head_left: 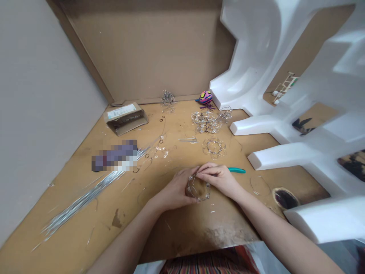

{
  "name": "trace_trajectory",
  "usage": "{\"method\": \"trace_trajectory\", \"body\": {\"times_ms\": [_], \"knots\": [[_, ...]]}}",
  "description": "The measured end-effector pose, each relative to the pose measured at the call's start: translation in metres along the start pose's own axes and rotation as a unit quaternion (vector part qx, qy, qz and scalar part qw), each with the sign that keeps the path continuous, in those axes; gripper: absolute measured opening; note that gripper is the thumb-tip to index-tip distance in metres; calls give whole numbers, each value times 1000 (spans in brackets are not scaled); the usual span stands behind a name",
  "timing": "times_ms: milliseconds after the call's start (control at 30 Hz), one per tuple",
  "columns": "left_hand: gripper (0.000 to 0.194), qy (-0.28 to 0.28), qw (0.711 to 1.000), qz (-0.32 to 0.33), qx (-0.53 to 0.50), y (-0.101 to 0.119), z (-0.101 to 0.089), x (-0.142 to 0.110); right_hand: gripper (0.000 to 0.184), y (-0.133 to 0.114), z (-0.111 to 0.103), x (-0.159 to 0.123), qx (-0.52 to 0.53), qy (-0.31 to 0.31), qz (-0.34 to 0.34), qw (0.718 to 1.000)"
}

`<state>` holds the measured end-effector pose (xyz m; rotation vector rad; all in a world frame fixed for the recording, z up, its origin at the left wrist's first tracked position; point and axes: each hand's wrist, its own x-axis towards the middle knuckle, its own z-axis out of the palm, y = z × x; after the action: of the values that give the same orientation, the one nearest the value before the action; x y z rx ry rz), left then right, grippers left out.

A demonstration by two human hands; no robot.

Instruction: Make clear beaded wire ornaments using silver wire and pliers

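The left hand (176, 188) and right hand (218, 179) hold a beaded wire ring (198, 189) between them, fingers curled over it, low against a tan surface (182, 228). Teal-handled pliers (236, 170) lie just beyond the right hand. Farther up sit a second ring (214, 148), a tangle of beaded rings (205, 121), and a small cardboard box (125, 118). A long bundle of metal rods (85, 201) spreads across the left side. White foam packing (256, 125) rises along the right, and a bright patterned toy (205, 97) stands near the back.
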<state>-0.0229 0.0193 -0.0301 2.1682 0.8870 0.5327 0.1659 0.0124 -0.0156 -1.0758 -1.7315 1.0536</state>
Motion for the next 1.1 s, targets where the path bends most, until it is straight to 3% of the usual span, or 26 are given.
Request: {"method": "trace_trajectory", "body": {"times_ms": [167,367,533,633,733,867,900,967,1100], "knots": [[82,-11,998,-16,65,-6,0,-1,18,5,4,0,-13,6,9,1000],[104,-44,991,-65,107,-7,-5,-7,17,13,11,-2,-58,15,-15,998],[109,-65,988,-98,103,-4,-17,-14,16,19,17,-2,-100,-8,-34,994],[102,-59,990,-109,62,-4,-24,-17,17,21,20,-4,-146,-22,-51,988],[77,2,994,-106,7,-3,-29,-15,18,18,16,-5,-180,-26,-67,981],[43,193,971,-126,-58,-2,-29,-8,23,3,-4,10,-231,-17,-56,971],[41,240,959,-134,-75,-2,-28,-6,24,-1,-10,20,-275,-16,-44,960],[37,300,936,-144,-111,-4,-26,-4,30,-7,-22,45,-430,-37,-10,902],[32,346,918,-143,-134,-11,-20,-1,21,-4,-32,105,-510,-86,27,856]]}}
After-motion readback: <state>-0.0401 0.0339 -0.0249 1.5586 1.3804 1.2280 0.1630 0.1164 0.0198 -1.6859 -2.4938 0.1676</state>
